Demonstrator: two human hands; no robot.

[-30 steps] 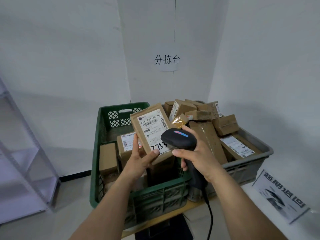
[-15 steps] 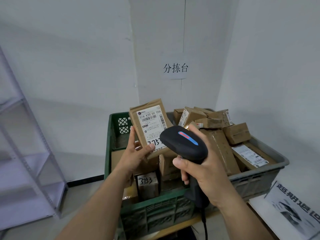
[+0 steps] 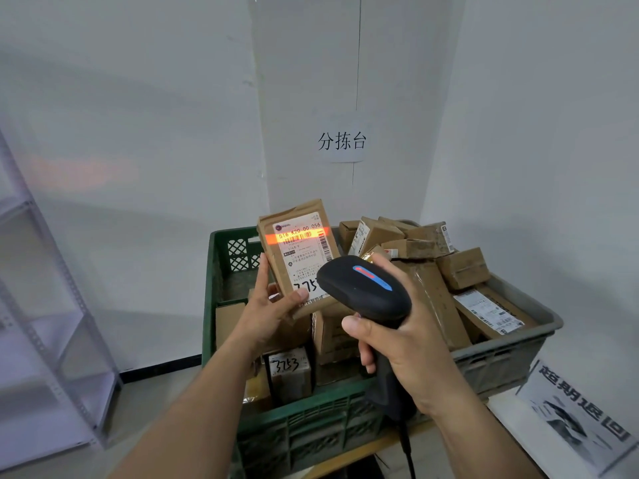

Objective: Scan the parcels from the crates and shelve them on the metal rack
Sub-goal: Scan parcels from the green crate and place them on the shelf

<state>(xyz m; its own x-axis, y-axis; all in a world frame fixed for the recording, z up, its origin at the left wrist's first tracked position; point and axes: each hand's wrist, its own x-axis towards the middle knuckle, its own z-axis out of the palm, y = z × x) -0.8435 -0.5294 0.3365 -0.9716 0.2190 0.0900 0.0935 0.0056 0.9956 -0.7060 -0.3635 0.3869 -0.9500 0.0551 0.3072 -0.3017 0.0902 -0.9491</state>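
Head view: orange beam [image 3: 297, 236] from scanner [image 3: 363, 292] newly across parcel [image 3: 306, 267], absent before.

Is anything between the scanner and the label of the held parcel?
Nothing visible. The scanner in the right hand faces the parcel held by the left hand, and its orange beam lies across the barcode.

My left hand [image 3: 268, 316] pinches the brown paper parcel [image 3: 301, 264] upright above the green crate [image 3: 311, 433], label towards me, an orange scan line across its barcode. My right hand [image 3: 411, 350] grips the black scanner [image 3: 363, 292] over the crate's near half. A box marked 3253 [image 3: 289, 373] sits inside it. The grey crate [image 3: 511, 357], heaped with cardboard boxes [image 3: 463, 267], sits just beside its right side; the metal rack [image 3: 41, 340] stands well to its left.
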